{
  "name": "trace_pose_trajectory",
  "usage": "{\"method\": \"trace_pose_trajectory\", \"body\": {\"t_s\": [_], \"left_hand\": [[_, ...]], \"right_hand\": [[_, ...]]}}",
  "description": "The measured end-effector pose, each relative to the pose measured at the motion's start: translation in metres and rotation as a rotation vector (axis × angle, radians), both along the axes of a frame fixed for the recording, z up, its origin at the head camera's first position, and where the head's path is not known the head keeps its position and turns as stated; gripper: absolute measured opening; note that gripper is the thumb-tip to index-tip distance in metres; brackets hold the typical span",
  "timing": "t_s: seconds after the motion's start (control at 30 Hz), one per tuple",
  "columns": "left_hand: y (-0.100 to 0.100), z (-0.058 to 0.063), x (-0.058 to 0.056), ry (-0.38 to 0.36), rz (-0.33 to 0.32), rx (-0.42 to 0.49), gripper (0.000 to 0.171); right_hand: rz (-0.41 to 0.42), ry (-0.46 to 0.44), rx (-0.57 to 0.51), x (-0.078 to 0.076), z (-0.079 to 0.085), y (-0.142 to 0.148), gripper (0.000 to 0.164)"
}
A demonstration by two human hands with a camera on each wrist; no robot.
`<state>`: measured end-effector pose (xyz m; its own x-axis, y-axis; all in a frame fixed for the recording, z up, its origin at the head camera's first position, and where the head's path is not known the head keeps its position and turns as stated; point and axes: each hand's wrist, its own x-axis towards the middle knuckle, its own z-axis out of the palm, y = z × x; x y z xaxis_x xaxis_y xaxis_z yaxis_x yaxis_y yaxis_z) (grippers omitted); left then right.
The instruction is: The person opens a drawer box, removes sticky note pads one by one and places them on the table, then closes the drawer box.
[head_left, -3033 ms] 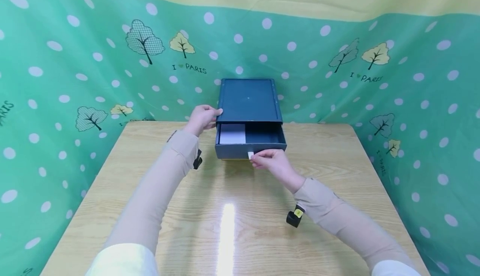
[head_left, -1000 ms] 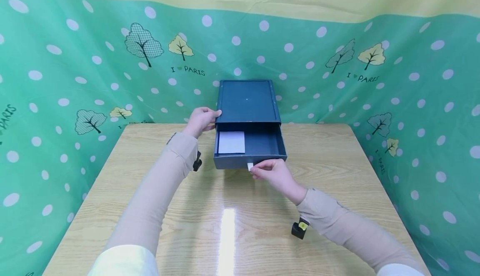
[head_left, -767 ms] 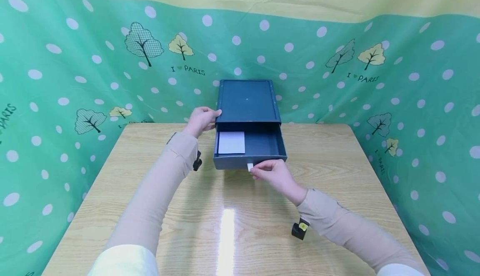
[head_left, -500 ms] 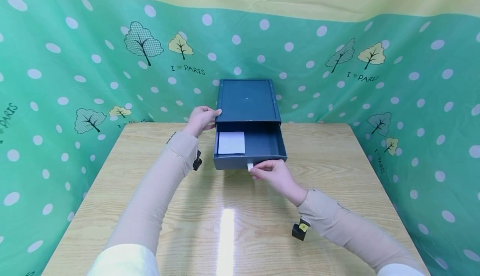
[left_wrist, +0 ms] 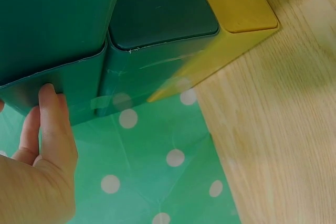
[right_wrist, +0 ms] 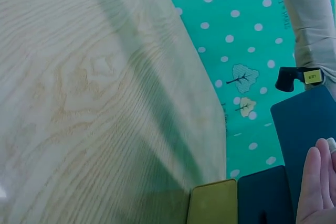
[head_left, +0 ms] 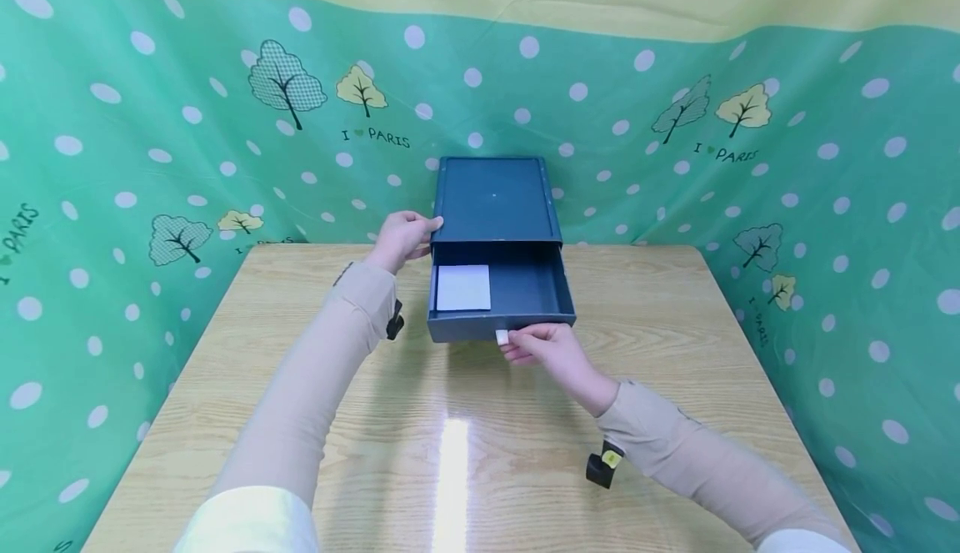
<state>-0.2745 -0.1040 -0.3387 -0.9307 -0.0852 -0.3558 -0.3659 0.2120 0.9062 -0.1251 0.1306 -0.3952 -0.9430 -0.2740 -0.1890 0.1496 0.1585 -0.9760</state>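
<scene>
A dark blue drawer unit (head_left: 495, 198) stands at the back of the table, its top drawer (head_left: 528, 282) pulled out. Inside, on the left, lies a flat white square (head_left: 462, 288) that looks like paper. My left hand (head_left: 402, 238) rests against the unit's left side, thumb at the top edge. In the left wrist view, the hand's fingers (left_wrist: 51, 114) lie nearly straight on the blue side wall. My right hand (head_left: 555, 353) pinches the small white pull tab (head_left: 502, 337) on the drawer front with thumb and index finger. In the right wrist view, its other fingers (right_wrist: 312, 171) are extended.
Below the top drawer sit another dark blue drawer (left_wrist: 163, 11) and a yellow one (left_wrist: 247, 6). The wooden table (head_left: 360, 444) carries a bright light reflection. A green dotted curtain (head_left: 637, 153) hangs close behind and along both sides.
Over three seconds my right hand has drawn the drawer farther out, uncovering more of the white square. Lately the drawer moves only slightly and my right fingers have spread. My left hand stays put.
</scene>
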Motion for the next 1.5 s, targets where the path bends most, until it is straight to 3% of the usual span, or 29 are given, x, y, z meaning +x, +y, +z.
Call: {"method": "trace_pose_trajectory", "body": {"t_s": [0.17,0.33,0.47,0.73,1.5], "left_hand": [[0.0,0.0,0.0,0.0,0.003,0.008,0.023],[0.0,-0.001,0.0,0.003,0.0,0.006,0.024],[0.001,-0.001,0.001,0.007,0.0,0.004,0.024],[0.0,0.0,0.001,0.009,-0.005,-0.008,0.025],[-0.002,-0.002,0.001,0.008,-0.007,0.002,0.024]], "right_hand": [[-0.015,-0.079,-0.105,0.002,-0.001,0.0,0.026],[-0.022,-0.179,-0.286,0.004,-0.001,0.0,0.016],[-0.011,-0.236,-0.371,0.005,0.0,-0.001,0.025],[-0.018,-0.268,-0.358,0.007,0.0,0.0,0.021],[0.03,-0.23,-0.303,0.013,-0.004,0.002,0.015]]}}
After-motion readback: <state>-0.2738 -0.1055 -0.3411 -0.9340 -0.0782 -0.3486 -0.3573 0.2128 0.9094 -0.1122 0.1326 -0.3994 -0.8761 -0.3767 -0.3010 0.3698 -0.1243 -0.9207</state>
